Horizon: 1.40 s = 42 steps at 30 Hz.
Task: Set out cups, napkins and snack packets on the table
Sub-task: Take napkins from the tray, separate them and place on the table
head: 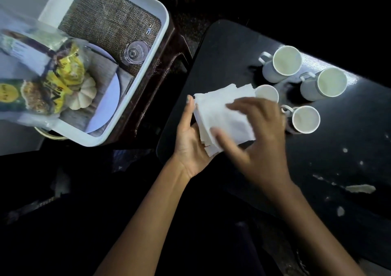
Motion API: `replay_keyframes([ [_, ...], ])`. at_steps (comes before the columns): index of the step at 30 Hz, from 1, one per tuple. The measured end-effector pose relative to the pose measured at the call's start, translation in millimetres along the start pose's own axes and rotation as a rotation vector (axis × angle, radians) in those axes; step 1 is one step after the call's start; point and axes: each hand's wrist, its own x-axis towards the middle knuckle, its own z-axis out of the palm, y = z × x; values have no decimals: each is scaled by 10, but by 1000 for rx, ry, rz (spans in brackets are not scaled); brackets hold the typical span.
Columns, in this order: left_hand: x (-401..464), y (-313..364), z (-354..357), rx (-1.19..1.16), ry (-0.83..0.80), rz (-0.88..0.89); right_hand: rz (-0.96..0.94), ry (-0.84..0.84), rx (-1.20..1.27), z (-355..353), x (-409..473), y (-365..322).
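A stack of white napkins (220, 115) lies in my left hand (190, 142), which holds it from below with the thumb along its left edge, over the near corner of the black table (338, 149). My right hand (260, 136) rests on top of the stack, its fingers touching the top napkin. Several white cups stand on the table just beyond: one (282, 63) at the back, one (325, 84) to its right, one (267, 93) partly behind the napkins, one (303, 119) nearest my right hand. Yellow snack packets (59, 81) in a clear bag lie in the white tray (148, 72) at left.
The tray also holds a woven mat (110, 26), an upturned glass (135, 52), a plate (112, 98) and a small white pumpkin-shaped thing (84, 94). The table's paint is chipped at the right (359, 189). Everything below my arms is dark.
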Motion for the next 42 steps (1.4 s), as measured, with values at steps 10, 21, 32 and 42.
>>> replay_keyframes([
  [10,-20,44,-35,13,51,18,6,-141,-36,278,-221,46],
  [21,-19,-42,-56,48,174,-7,539,274,531,188,-78,-78],
  [32,-27,-44,-14,47,180,-23,-23,-91,-324,508,-233,-11],
  [42,-35,-53,-2,148,188,-48,140,-297,-268,485,-243,-144],
])
